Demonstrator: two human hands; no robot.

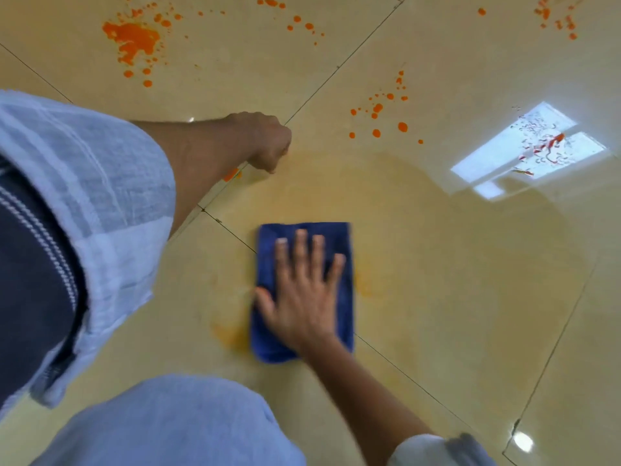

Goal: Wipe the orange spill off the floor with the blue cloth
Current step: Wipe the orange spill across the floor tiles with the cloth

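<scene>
Nearest the camera, a knee in pale blue trousers (174,422) fills the bottom edge, and a rolled light sleeve cuff (437,449) shows at the lower right. From that cuff the forearm reaches up to the right hand (302,290), which lies flat, palm down, with fingers straight and slightly spread, pressing on the blue cloth (268,260). The cloth is folded into an upright rectangle and lies flat on the glossy beige tiled floor (453,297), just right of a dark grout line. Pale orange smears (230,332) sit on the tile just beside the cloth's lower left edge, and a fainter one touches its right edge; a wide yellowish wet film spreads over the tile beyond the cloth. On the left, a loose pale shirt (100,203) over a dark garment covers the frame's edge, and from it the bare left arm stretches out to the left hand (268,142), curled into a fist that holds nothing and rests knuckles down on the floor, well beyond the cloth. A small orange spot (231,174) lies just beside that wrist. Farther out, orange droplets (378,121) scatter to the right, a bright window reflection (529,151) with red streaks lies on the tile, and the largest orange spill (132,40) sits at the far left, with more specks along the top edge.
</scene>
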